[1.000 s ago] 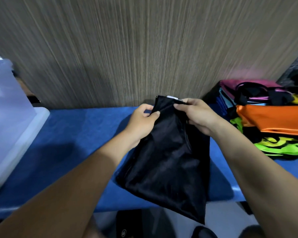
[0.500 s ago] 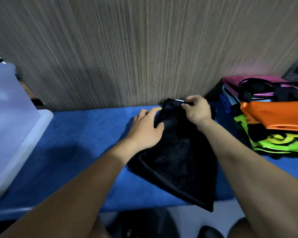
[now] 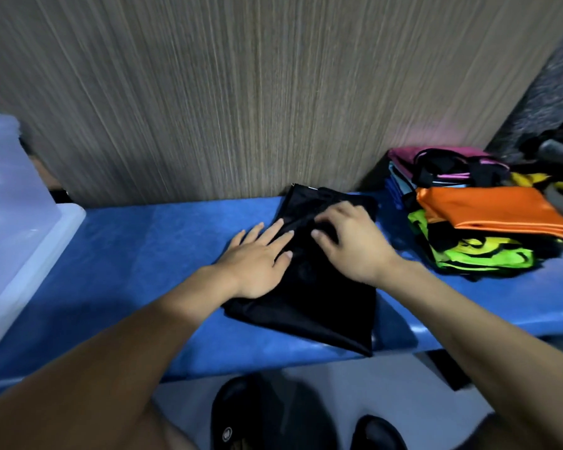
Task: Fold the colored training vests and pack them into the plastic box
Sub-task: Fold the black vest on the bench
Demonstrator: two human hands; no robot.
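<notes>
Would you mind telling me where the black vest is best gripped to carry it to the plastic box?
Probably by its two long side edges, one hand from each side, fingers slid beneath. The black vest lies flat on the blue surface, so gripping both sides should keep the layers together.

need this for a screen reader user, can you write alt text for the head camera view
Two hands press a black vest flat on a blue table: the left hand lies open on it, the right hand has bent fingers at its upper part. A stack of colored vests sits to the right, a clear plastic box at the left edge.
</notes>
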